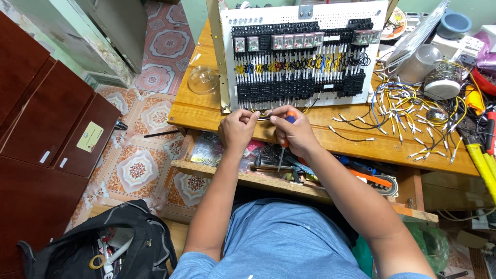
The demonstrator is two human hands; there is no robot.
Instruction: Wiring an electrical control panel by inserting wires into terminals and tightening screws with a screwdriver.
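At the wooden bench's (206, 111) front edge, just below the white wiring panel (302, 54), the left hand (237, 129) pinches a short wire (262, 115) between closed fingertips. The right hand (293, 132) pinches the wire's other end, its fingers also curled around an orange-handled screwdriver (285, 135) pointing down.

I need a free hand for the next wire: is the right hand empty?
No: the right hand grips a screwdriver with an orange handle, its shaft pointing down, while pinching a wire end against the left hand.
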